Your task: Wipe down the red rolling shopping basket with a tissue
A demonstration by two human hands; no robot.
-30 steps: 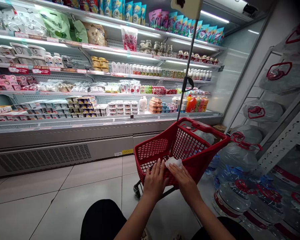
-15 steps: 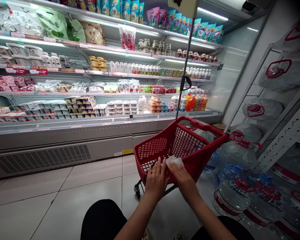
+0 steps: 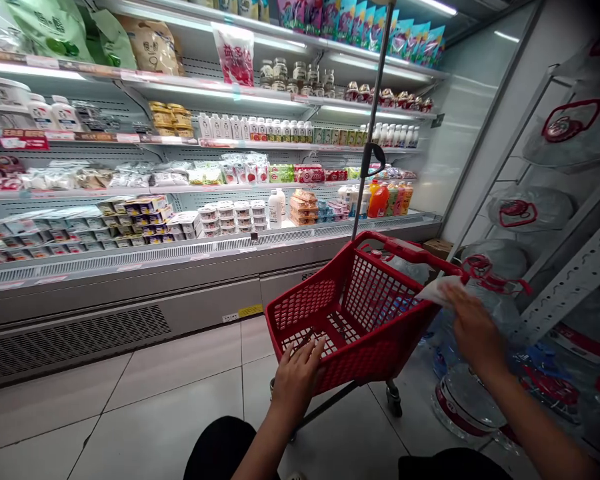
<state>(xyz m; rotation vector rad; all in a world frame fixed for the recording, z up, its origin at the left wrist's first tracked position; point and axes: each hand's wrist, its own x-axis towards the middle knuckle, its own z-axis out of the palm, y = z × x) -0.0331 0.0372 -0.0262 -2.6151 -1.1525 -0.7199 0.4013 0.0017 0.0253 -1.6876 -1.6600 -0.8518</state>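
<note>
A red plastic shopping cart (image 3: pixel 375 352) stands before me, its basket of open lattice holding nothing that I can make out. My left hand (image 3: pixel 299 373) holds the near rim at the front corner, fingers laid over the edge and thumb hidden. With closed fingers, my right hand (image 3: pixel 473 327) presses a white wipe (image 3: pixel 437 291) onto the upper rim near the push handle (image 3: pixel 413 252). A thin dark pole (image 3: pixel 375 100) with a black loop rises from the cart's far side.
Behind the cart runs a refrigerated display case (image 3: pixel 190 293) with shelves of yogurt tubs, bottles and pouches. Large water bottles (image 3: pixel 473 400) with red handles crowd the right, beside a white metal rack (image 3: pixel 575 267). Pale floor tiles (image 3: pixel 170 400) spread to the left.
My right hand has slid the wipe up and right along the cart's rim, from the near side toward the handle end. My left hand has shifted slightly left and down on the rim.
</note>
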